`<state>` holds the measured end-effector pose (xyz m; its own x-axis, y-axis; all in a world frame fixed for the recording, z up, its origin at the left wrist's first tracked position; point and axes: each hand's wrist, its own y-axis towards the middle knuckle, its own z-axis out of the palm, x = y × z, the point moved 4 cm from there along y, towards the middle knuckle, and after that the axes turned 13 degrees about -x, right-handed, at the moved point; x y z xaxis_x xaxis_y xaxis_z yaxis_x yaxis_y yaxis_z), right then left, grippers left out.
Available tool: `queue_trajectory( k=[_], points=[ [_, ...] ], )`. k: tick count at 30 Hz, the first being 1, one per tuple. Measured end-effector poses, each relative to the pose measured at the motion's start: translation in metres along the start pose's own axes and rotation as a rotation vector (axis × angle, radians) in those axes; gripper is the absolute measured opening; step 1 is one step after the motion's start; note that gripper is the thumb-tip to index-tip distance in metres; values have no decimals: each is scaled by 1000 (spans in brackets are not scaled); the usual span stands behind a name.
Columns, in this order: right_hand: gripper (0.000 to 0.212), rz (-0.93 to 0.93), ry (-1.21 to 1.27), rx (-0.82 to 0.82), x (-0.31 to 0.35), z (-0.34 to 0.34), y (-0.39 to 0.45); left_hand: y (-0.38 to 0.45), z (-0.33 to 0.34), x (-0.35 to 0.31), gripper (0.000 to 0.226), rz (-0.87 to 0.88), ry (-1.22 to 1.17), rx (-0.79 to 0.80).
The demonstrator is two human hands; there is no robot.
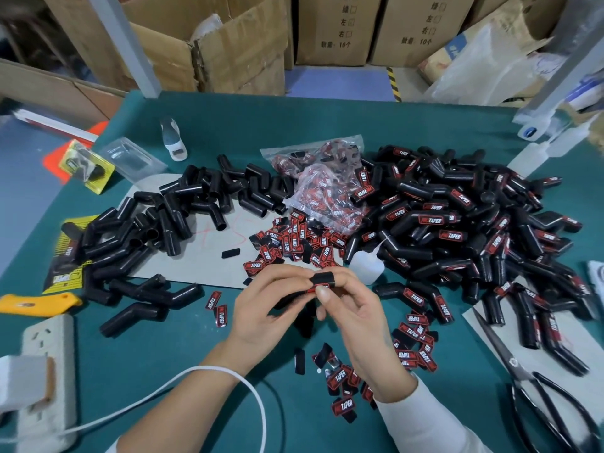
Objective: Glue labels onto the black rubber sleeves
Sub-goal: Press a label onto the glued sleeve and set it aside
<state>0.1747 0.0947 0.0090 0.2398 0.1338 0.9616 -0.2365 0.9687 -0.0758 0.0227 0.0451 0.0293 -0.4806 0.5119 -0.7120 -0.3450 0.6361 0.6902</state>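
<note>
My left hand [264, 308] and my right hand [356, 318] together hold one black rubber sleeve [322, 281] above the green table. The right thumb presses a red and black label onto it. Plain black sleeves [157, 223] lie heaped at the left. Sleeves bearing labels [457, 230] are heaped at the right. Loose red and black labels [294, 243] are scattered behind my hands, and more labels [411, 341] lie to the right of them. A small white glue bottle [366, 264] lies just behind my right hand.
A clear bag of labels [327, 188] sits in the middle. Black scissors [536, 387] lie at the front right. A white power strip [45, 371] and a yellow cutter [36, 304] are at the front left. Cardboard boxes [340, 31] stand behind the table.
</note>
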Motion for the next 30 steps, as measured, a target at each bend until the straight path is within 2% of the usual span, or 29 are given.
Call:
queue_trajectory(
  k=[4,8,14,16,18,22,26,30],
  points=[
    [30,37,10,-5,-2,0,1,1,1,-1,22,21,27,14],
    [20,30,-66,-3,2,-1,2,1,1,2,22,-17,49,42],
    [33,-34,-176,24,7,-2,4,0,2,14,21,-316,-39,65],
    [23,-41,-201,18,8,0,4,-1,4,16,24,-356,-47,76],
    [11,-47,-229,14,10,2,2,-1,6,15,24,-360,-47,80],
    [6,-39,-210,-2,8,1,0,-4,8,11,22,-328,-37,83],
    [14,-57,-239,-12,6,-4,1,-1,10,9,26,-299,-39,119],
    [12,-87,-281,-44,4,-6,4,-1,11,10,33,-276,-17,136]
  ],
)
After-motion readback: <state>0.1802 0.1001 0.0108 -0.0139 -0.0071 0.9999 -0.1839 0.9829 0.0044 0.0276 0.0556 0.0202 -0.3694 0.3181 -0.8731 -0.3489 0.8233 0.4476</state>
